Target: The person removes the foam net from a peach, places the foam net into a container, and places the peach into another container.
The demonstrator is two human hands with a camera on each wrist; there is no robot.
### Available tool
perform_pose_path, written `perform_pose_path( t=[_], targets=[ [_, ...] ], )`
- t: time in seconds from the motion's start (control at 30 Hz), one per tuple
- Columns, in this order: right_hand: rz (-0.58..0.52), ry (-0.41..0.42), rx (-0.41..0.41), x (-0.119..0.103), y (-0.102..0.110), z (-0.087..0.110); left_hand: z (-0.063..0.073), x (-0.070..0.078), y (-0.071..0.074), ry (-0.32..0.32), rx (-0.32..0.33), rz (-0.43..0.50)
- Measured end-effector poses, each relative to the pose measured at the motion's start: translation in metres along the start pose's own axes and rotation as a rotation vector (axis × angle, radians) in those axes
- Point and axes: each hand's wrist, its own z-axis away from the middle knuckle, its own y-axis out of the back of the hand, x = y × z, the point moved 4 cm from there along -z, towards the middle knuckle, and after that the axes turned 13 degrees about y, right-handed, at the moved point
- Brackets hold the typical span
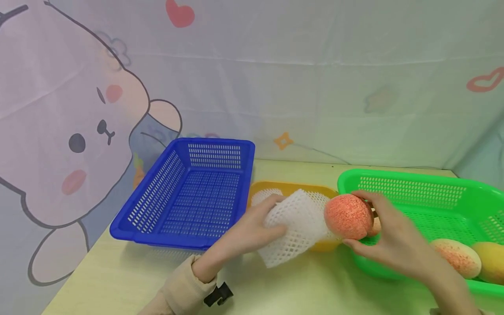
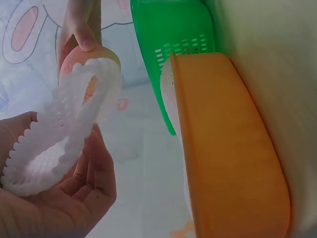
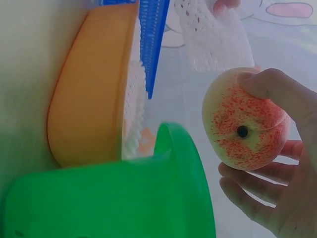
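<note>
In the head view my left hand (image 1: 253, 229) grips a white foam fruit net (image 1: 297, 225), a mesh sleeve. Its open mouth faces a red-speckled peach (image 1: 348, 217), which my right hand (image 1: 399, 240) holds by its side between thumb and fingers. The right wrist view shows a dark round spot at one end of the peach (image 3: 247, 119). Seen from the left wrist, the rim of the foam net (image 2: 74, 124) overlaps the peach (image 2: 106, 52). Both hands are raised over the front of a yellow-orange basket (image 1: 289, 187).
More white foam nets (image 1: 267, 194) lie in the yellow-orange basket. To its left stands a blue basket (image 1: 183, 238). A green basket (image 1: 405, 177) on the right holds a speckled fruit (image 1: 456, 258) and a yellow fruit (image 1: 490, 262). A patterned cloth hangs behind the table (image 1: 307, 291).
</note>
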Motion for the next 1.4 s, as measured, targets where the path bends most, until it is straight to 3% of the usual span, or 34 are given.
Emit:
perform_pose_path(
  t=[0.3,0.6,0.83,0.97,1.2,1.4],
  targets=[
    [0.053,-0.070,0.029,0.017,0.011,0.007,-0.005,-0.008,0.007,0.060,0.122,0.070],
    [0.159,-0.133,-0.040,0.034,0.025,0.011,-0.013,-0.007,0.010,0.073,0.212,0.132],
    [0.222,-0.203,-0.065,0.049,0.032,0.019,-0.024,-0.005,0.007,0.042,0.309,0.139],
    [0.237,-0.243,-0.087,0.060,0.034,0.025,-0.032,-0.007,0.002,0.066,0.330,0.159],
    [0.249,-0.299,-0.124,0.075,0.037,0.033,-0.042,-0.010,-0.004,0.165,0.350,0.137],
    [0.271,-0.318,-0.137,0.083,0.037,0.040,-0.048,-0.012,-0.007,0.170,0.357,0.124]
  ],
)
